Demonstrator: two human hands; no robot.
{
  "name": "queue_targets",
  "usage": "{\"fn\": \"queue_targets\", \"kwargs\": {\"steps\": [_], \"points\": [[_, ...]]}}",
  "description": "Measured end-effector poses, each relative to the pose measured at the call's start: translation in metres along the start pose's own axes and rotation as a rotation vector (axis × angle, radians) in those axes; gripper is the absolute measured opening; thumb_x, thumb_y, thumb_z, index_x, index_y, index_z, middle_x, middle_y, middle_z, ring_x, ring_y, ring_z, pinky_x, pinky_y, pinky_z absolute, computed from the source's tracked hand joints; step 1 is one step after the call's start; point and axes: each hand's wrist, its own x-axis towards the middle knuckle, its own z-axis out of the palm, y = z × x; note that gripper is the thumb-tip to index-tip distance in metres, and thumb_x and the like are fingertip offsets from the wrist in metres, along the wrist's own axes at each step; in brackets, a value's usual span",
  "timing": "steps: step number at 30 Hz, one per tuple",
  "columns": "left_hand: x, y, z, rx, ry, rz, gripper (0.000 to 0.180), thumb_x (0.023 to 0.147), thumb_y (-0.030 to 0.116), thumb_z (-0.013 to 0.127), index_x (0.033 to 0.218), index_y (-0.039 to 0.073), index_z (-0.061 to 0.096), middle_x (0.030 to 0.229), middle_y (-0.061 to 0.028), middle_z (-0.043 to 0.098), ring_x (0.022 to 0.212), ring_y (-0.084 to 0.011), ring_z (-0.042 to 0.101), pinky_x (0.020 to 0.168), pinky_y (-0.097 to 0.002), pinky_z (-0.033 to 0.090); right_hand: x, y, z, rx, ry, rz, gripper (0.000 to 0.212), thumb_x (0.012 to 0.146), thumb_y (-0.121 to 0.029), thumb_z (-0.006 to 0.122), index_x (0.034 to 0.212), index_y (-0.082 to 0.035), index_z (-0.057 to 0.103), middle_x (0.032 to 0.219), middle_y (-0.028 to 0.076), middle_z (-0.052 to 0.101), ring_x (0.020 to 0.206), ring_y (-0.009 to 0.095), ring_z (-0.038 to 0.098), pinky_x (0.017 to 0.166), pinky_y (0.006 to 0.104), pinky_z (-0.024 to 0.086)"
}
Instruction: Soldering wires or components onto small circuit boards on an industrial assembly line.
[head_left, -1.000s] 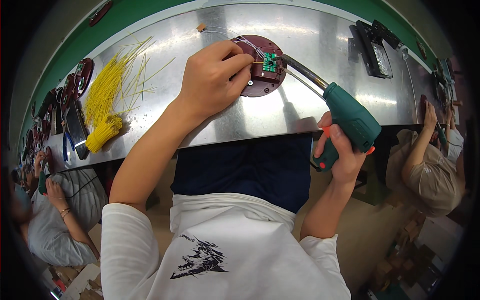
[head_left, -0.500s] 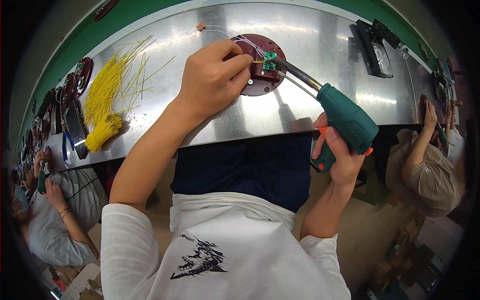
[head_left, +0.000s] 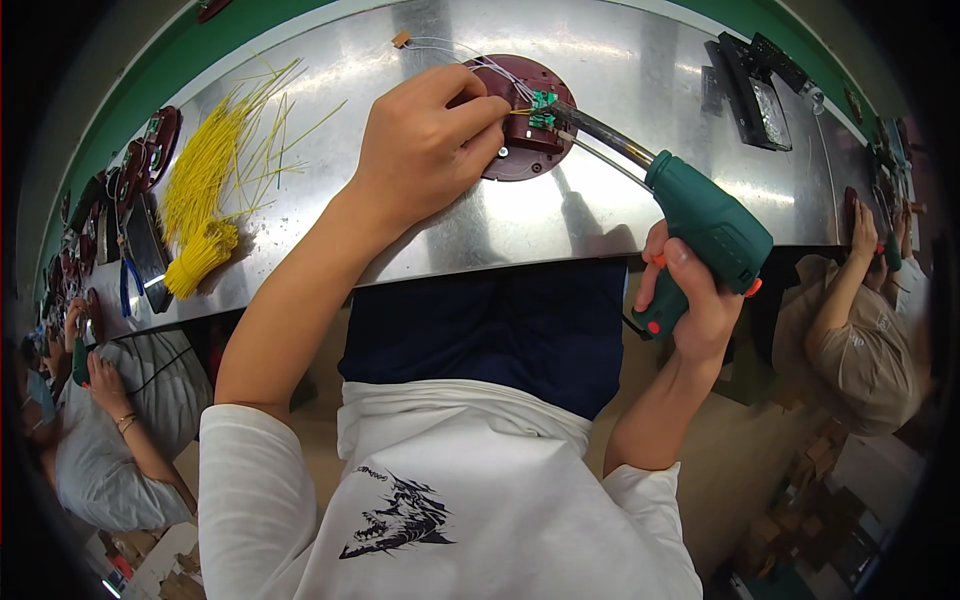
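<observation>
"Where's the disc?"
"On the bench, its left edge under the left hand, which pinches a yellow wire by the green board."
"The right hand?"
"Wrapped around the soldering gun, right of the disc."

Pistol-grip soldering gun up at a green circuit board.
Right hand has the gun by its handle, tip at the board, can't tell if it's touching. Left hand is pinching a thin yellow wire just left of the board, over the round maroon housing. White wires run far left to a tan connector. Big yellow wire bundle on the metal bench at left, black lamp unit far right.
</observation>
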Motion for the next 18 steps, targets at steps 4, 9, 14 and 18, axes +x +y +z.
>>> {"fn": "queue_targets", "kwargs": {"steps": [4, 9, 14, 18], "points": [[-0.001, 0.0, 0.0, 0.01, -0.004, -0.004, 0.015, 0.075, 0.002, 0.071, 0.089, 0.004, 0.074, 0.084, -0.0079, 0.066, 0.071, -0.0218, 0.066, 0.062, -0.0305, 0.054, -0.001, 0.001, -0.002, 0.011, -0.016, 0.028, 0.038, 0.088, -0.011, 0.059, 0.121, 0.009, 0.057, 0.083, 0.015, 0.06, 0.047, 0.018, 0.056, 0.044, 0.0268, 0.045], [-0.001, 0.0, 0.004, -0.007, 0.043, 0.003, 0.009, 0.073, 0.005, 0.07, 0.082, 0.007, 0.072, 0.079, -0.0053, 0.062, 0.07, -0.0212, 0.063, 0.06, -0.0331, 0.052, 0.001, 0.001, -0.001, 0.038, -0.019, -0.053, 0.038, 0.088, -0.012, 0.057, 0.118, 0.011, 0.056, 0.085, 0.018, 0.06, 0.046, 0.019, 0.056, 0.042, 0.0276, 0.045], [-0.002, 0.002, 0.003, -0.014, 0.042, -0.002, 0.009, 0.073, 0.005, 0.07, 0.082, 0.007, 0.072, 0.079, -0.0055, 0.062, 0.07, -0.0213, 0.063, 0.06, -0.0332, 0.052, 0.008, 0.003, -0.003, 0.159, 0.061, -0.142, 0.033, 0.09, -0.014, 0.055, 0.11, 0.012, 0.056, 0.088, 0.02, 0.058, 0.047, 0.019, 0.056, 0.044, 0.0287, 0.045], [-0.001, 0.001, 0.003, -0.014, 0.045, -0.008, 0.009, 0.073, 0.005, 0.071, 0.081, 0.006, 0.072, 0.079, -0.0055, 0.062, 0.07, -0.0212, 0.063, 0.059, -0.0333, 0.052, 0.03, 0.006, -0.003, 0.243, 0.117, -0.175, 0.029, 0.094, -0.018, 0.051, 0.102, 0.01, 0.056, 0.089, 0.02, 0.058, 0.048, 0.017, 0.055, 0.044, 0.0288, 0.045]]}}
